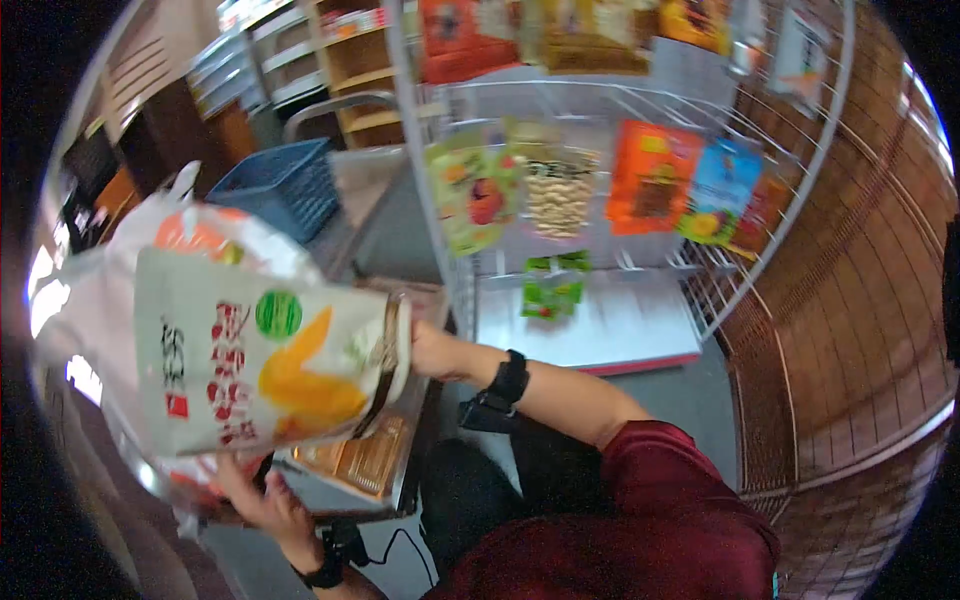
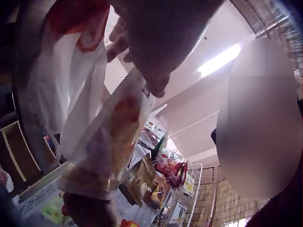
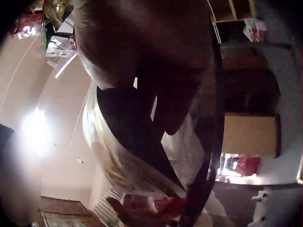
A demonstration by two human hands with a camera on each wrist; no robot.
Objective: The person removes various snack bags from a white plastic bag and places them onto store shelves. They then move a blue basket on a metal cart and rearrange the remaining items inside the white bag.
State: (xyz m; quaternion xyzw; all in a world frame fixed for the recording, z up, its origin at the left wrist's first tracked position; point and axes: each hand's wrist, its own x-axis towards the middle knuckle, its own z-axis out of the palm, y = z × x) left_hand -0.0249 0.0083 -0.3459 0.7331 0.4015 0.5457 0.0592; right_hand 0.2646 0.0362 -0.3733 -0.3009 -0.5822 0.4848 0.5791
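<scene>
A large pale snack bag with red lettering and a yellow picture lies sideways in the air in the head view. The right hand grips its right end, fingers hidden behind it; this grip also shows at the bag in the left wrist view, where the right hand is low. Below the bag's lower edge is the left hand, fingers loosely spread, one fingertip at the edge. Behind the bag hangs a white plastic carrier bag with orange print.
Ahead stands a white wire rack with hanging snack packets, including an orange packet and a small green packet. A blue basket sits at the back left. Beneath the held bag is a clear plastic tray. A woven wall stands right.
</scene>
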